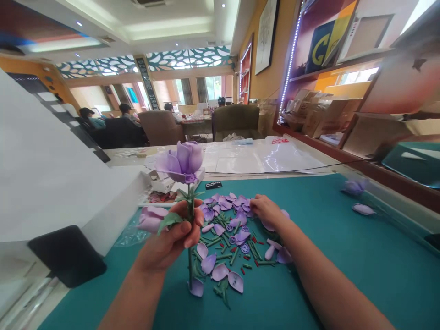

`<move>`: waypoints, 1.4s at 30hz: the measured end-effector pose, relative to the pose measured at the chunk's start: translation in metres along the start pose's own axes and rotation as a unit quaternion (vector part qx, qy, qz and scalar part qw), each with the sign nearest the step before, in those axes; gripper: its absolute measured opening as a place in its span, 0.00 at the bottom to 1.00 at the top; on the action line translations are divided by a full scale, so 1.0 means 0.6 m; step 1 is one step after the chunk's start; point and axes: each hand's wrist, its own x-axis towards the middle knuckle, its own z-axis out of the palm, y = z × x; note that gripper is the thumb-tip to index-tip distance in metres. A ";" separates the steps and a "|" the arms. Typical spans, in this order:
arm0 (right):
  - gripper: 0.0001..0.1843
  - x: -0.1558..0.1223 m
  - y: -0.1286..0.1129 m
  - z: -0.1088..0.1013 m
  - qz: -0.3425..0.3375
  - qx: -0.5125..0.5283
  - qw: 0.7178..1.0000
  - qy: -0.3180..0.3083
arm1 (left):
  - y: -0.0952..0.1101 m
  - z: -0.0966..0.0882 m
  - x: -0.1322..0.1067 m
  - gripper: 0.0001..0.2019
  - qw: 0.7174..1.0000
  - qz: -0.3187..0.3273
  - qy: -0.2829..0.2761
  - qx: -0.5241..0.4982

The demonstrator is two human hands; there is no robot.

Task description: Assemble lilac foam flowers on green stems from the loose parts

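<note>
My left hand (178,233) is wrapped round the green stem of an artificial flower (185,160), which stands upright with a big purple bloom on top. A smaller pink-purple bud (151,218) and a green leaf (171,221) stick out to the left of that hand. My right hand (266,211) reaches into the far right side of a pile of loose purple petals (233,201). Its fingertips are bent down among the petals, and what they touch or hold is hidden. Green stem pieces (235,255) and small red bits (243,271) lie scattered nearer to me.
A green mat (343,266) covers the table. On its right lie a purple bloom (354,187) and a pale bud (363,209). A black tablet-like object (67,255) stands at the left. A white box (161,183) is behind the flower. Several people sit far back.
</note>
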 end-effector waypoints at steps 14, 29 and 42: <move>0.11 -0.061 -0.180 -0.139 -0.147 0.396 0.893 0.159 | -0.006 -0.004 -0.009 0.19 1.000 0.017 0.004 -0.006; 0.08 -0.087 -0.294 -0.139 -0.220 0.395 0.889 0.072 | -0.004 0.001 -0.027 0.17 0.999 0.050 -0.010 0.016; 0.14 -0.104 -0.320 -0.111 -0.196 0.317 0.920 0.121 | 0.001 0.008 -0.032 0.20 0.999 0.034 -0.006 0.011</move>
